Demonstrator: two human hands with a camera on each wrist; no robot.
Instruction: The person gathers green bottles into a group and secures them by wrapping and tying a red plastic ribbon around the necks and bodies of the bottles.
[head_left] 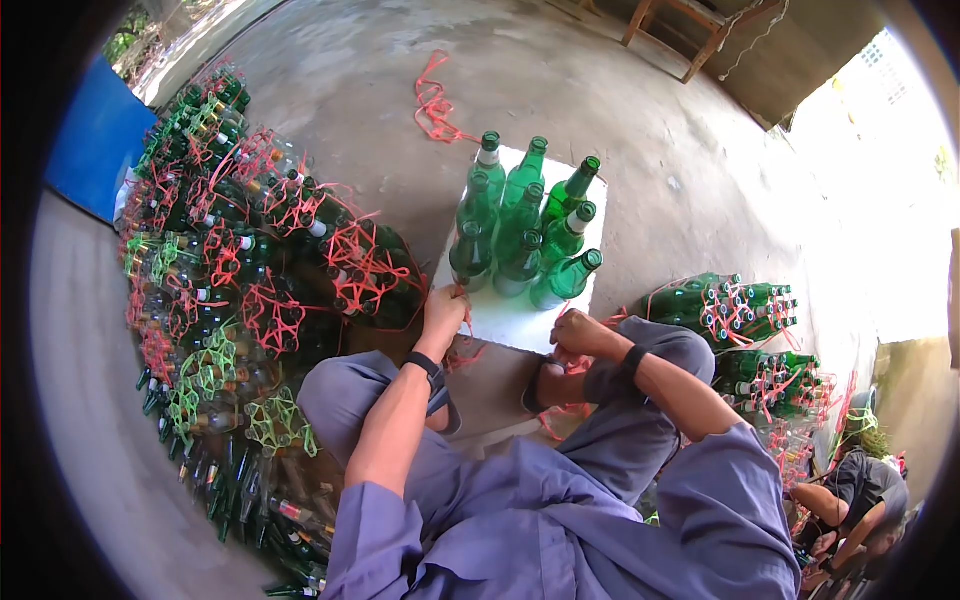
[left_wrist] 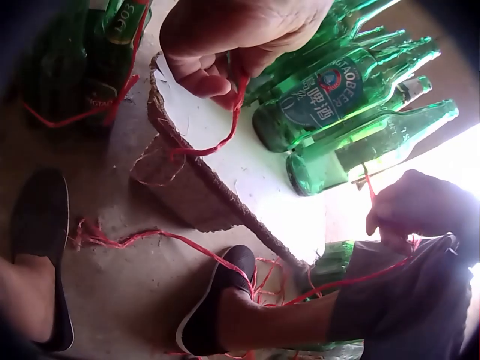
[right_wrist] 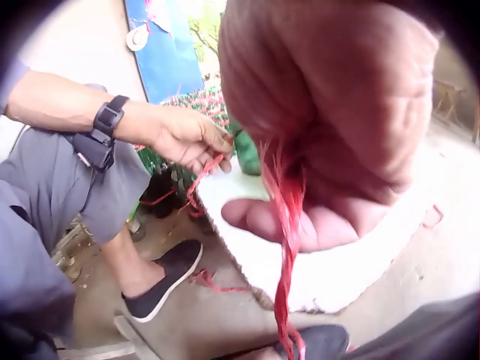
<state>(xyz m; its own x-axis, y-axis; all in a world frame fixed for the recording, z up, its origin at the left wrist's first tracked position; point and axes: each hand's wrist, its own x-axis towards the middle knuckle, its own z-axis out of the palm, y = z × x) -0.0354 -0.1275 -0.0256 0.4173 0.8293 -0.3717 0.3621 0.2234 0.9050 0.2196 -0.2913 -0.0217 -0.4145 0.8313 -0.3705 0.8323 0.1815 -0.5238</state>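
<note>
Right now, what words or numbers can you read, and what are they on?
"TAO BEER": green glass bottle with a blue label.
"啤酒": same label.
"NGTA", probably: dark green glass bottle, upper left in the left wrist view.
Lettering above that, and other labels: too blurred or small.

In the left wrist view, the blue label (left_wrist: 319,105) on a green bottle (left_wrist: 271,133) reads "TAO BEER" and "啤酒", its first letters unclear. A bundled bottle's body label (left_wrist: 100,96) partly shows "NGTA".
</note>
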